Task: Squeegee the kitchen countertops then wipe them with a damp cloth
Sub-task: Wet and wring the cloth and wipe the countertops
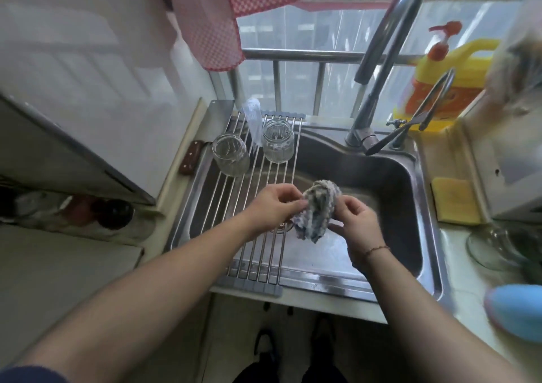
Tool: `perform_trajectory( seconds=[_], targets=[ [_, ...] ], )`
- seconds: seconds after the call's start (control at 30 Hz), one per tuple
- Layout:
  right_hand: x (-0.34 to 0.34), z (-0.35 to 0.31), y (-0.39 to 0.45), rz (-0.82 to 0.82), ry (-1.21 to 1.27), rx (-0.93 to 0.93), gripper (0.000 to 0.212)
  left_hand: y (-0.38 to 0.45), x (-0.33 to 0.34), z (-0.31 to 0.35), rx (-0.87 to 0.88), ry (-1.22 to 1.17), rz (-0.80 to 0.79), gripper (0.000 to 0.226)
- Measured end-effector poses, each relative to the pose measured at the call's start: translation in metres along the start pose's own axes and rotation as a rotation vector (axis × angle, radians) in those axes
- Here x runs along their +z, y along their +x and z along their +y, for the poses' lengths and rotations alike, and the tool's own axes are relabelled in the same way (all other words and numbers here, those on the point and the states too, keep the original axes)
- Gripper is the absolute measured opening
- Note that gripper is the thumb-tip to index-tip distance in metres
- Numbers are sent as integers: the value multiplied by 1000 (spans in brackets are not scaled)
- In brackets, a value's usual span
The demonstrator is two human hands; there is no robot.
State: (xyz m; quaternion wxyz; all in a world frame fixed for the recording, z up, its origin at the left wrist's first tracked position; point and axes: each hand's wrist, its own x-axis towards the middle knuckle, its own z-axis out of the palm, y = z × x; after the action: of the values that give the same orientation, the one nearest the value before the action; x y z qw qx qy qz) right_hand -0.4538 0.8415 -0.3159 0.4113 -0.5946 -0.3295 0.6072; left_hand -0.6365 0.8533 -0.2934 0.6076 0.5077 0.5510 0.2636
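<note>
Over the steel sink both my hands hold a bunched grey and white cloth. My left hand pinches its left side with curled fingers. On the cloth's right side my right hand grips it, with a thin bracelet on the wrist. The cloth hangs above the drain, twisted into a lump. No squeegee shows in this view.
A roll-up wire rack spans the sink's left half and bears two glass jars. The faucet arches over the back. A yellow detergent jug, a yellow sponge, a glass bowl and a blue object sit on the right counter.
</note>
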Motion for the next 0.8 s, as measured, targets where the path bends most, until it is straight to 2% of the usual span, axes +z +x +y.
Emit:
perform_trajectory(
  seconds=[0.07, 0.2, 0.27, 0.33, 0.43, 0.5, 0.53, 0.63, 0.73, 0.8],
  targets=[
    [6, -6, -8, -99, 195, 69, 28, -10, -10, -1, -36, -143, 41, 9],
    [20, -17, -29, -201, 263, 185, 30, -31, -22, 5, -43, -245, 151, 15],
    [21, -19, -37, -225, 234, 303, 39, -41, -30, 8, 14, -223, 256, 14],
    [17, -21, -46, -351, 53, 347, 49, -53, -38, 11, 91, -56, 304, 12],
    [18, -24, -67, -538, -355, 127, 32, -70, -48, 16, 182, 126, 283, 10],
    [27, -24, -79, -523, -499, -95, 20, -82, -53, 20, 253, 238, 271, 7],
    [32, -23, -83, -503, -512, -199, 9, -87, -55, 22, 283, 280, 276, 6],
    [38, -14, -91, -484, -468, -372, 22, -107, -62, 24, 331, 320, 313, 5],
    [41, -5, -93, -390, -525, -529, 20, -128, -68, 22, 354, 336, 311, 5],
    [49, -3, -95, -359, -487, -530, 14, -143, -72, 21, 330, 248, 352, 5]
  ],
)
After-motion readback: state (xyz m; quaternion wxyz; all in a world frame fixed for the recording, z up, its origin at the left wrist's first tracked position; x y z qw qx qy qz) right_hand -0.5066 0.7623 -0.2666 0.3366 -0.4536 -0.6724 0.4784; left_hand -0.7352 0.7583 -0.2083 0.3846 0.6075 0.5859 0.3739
